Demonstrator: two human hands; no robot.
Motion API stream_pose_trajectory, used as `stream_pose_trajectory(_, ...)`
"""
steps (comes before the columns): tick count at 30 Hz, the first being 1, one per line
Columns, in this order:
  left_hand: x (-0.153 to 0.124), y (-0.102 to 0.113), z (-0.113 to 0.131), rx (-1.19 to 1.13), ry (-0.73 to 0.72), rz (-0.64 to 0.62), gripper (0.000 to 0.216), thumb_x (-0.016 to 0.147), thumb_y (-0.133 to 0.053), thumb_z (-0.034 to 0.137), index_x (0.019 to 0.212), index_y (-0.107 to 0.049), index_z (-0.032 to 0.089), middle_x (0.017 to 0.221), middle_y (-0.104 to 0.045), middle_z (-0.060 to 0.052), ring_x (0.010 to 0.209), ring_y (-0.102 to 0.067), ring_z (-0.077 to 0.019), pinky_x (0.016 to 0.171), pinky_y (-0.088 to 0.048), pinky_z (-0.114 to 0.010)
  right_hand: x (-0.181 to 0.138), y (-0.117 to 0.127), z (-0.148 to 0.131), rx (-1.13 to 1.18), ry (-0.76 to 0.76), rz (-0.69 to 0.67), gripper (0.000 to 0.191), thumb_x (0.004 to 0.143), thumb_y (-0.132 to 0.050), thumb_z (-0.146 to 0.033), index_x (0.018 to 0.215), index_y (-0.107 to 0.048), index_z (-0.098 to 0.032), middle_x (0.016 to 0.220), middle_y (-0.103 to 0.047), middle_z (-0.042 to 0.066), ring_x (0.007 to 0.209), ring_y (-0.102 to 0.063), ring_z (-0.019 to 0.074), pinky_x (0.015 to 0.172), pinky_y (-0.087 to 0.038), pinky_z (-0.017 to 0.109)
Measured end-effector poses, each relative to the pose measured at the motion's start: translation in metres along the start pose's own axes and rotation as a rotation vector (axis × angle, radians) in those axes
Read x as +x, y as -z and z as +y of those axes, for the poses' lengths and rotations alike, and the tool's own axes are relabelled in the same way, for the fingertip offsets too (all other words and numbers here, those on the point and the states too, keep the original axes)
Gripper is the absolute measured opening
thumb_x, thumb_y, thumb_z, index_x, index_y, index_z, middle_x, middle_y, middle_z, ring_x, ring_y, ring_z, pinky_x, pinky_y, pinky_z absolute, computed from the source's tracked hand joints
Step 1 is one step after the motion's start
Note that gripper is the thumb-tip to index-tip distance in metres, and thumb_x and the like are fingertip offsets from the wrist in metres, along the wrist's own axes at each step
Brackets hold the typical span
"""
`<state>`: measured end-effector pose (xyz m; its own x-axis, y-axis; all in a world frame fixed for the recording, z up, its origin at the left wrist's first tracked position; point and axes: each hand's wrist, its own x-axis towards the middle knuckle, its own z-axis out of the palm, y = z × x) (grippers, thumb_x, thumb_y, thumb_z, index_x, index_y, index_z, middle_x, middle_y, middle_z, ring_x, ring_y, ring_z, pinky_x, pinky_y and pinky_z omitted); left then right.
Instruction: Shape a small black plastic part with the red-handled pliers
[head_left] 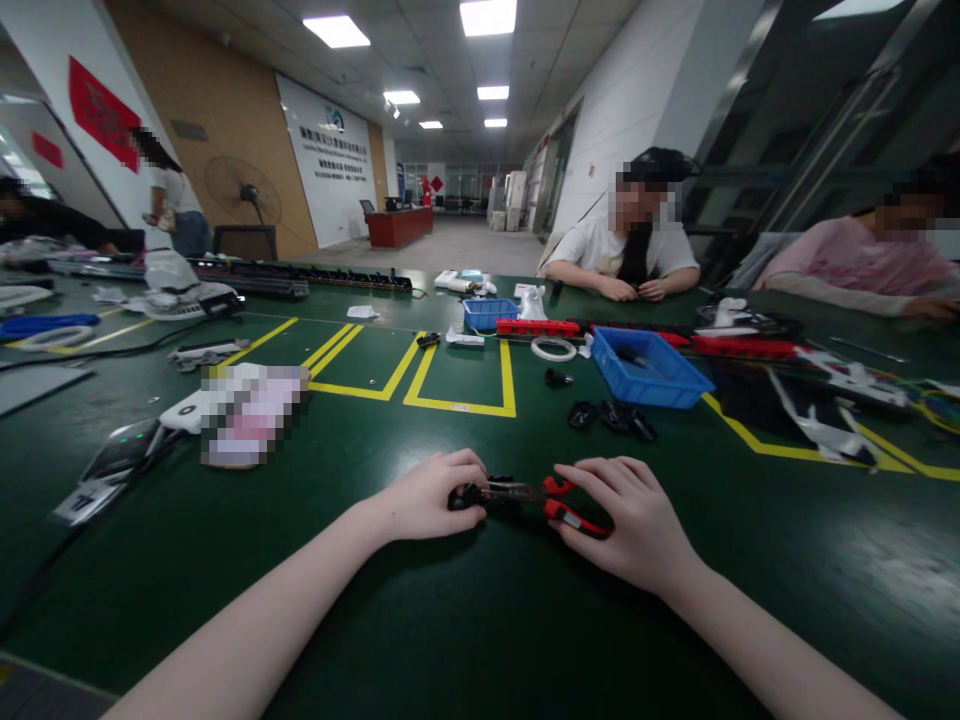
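My right hand (pixel 626 515) is closed around the red and black handles of a pair of pliers (pixel 574 517). The handles are spread apart, and the jaws point left toward my left hand (pixel 439 495). Between the left thumb and fingers is a small black part (pixel 466 497), partly covered by them. The jaws reach this part, but whether they grip it I cannot tell. Both hands are just above the green table (pixel 465 620), close to its middle. Beyond them lie several loose black parts (pixel 615 418).
A blue bin (pixel 649 375) with dark pieces in it stands right of centre, beside a white ring (pixel 553 348). Red strips (pixel 540 328) run behind it. On the left lie a phone (pixel 255 420) and a black cable (pixel 45 570). Across the table a person (pixel 630 240) sits working.
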<state>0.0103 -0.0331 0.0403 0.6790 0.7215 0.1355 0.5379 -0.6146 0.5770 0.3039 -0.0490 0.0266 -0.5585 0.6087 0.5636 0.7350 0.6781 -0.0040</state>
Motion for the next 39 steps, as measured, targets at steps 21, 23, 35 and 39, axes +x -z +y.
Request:
stream_pose_trajectory(21, 0.0007, -0.0026, -0.0026, 0.017, -0.02, 0.01, 0.015, 0.087, -0.064, 0.027, 0.1, -0.064, 0.02, 0.113, -0.061, -0.005, 0.096, -0.063, -0.0205, 0.089, -0.048, -0.034, 0.0007, -0.0002, -0.0018, 0.008, 0.001, -0.01, 0.046, 0.083, -0.064, -0.039, 0.124, -0.059, -0.02, 0.107, -0.068, 0.009, 0.095, -0.063, 0.0248, 0.089, -0.042, 0.044)
stream_pose_trajectory(23, 0.0007, -0.0022, -0.0021, 0.017, -0.017, 0.008, 0.015, 0.087, -0.065, 0.028, 0.1, -0.064, 0.02, 0.113, -0.061, -0.005, 0.096, -0.063, -0.0207, 0.088, -0.048, -0.034, 0.0004, -0.0005, -0.0016, 0.011, -0.003, -0.004, 0.046, 0.082, -0.064, -0.039, 0.124, -0.059, -0.02, 0.107, -0.069, 0.009, 0.095, -0.063, 0.025, 0.089, -0.042, 0.044)
stream_pose_trajectory(35, 0.001, -0.003, -0.0056, 0.008, -0.016, 0.0, 0.016, 0.087, -0.066, 0.03, 0.1, -0.064, 0.02, 0.114, -0.061, -0.005, 0.096, -0.062, -0.0208, 0.087, -0.048, -0.034, 0.0005, 0.0008, -0.0015, -0.005, -0.01, -0.032, 0.048, 0.081, -0.065, -0.04, 0.125, -0.06, -0.022, 0.108, -0.069, 0.009, 0.095, -0.064, 0.0256, 0.089, -0.043, 0.045)
stream_pose_trajectory(39, 0.001, -0.0033, -0.006, 0.007, -0.013, -0.001, 0.017, 0.087, -0.066, 0.03, 0.101, -0.065, 0.02, 0.115, -0.061, -0.005, 0.096, -0.062, -0.0208, 0.087, -0.048, -0.034, 0.0006, -0.0007, -0.0013, 0.005, -0.014, -0.026, 0.047, 0.082, -0.065, -0.04, 0.125, -0.06, -0.022, 0.108, -0.069, 0.009, 0.095, -0.063, 0.0257, 0.089, -0.043, 0.045)
